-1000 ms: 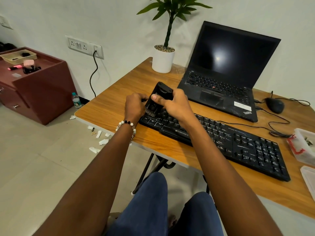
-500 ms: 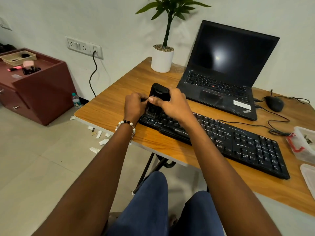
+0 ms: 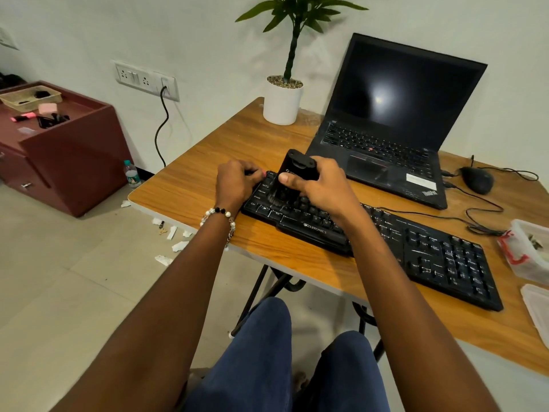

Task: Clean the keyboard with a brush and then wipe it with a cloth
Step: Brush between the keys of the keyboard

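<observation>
A black keyboard lies slanted across the wooden table. My right hand grips a black block-shaped brush, held upright with its bristles down on the keys at the keyboard's left end. My left hand holds the far-left corner of the keyboard, fingers curled over its edge. No cloth is in view.
An open black laptop sits behind the keyboard, with a white potted plant to its left. A black mouse and its cables lie at the right, beside a clear plastic box. A maroon cabinet stands on the floor at left.
The brush has swung from tilted to more upright and shifted slightly along the left keys. My left hand stays on the keyboard's corner.
</observation>
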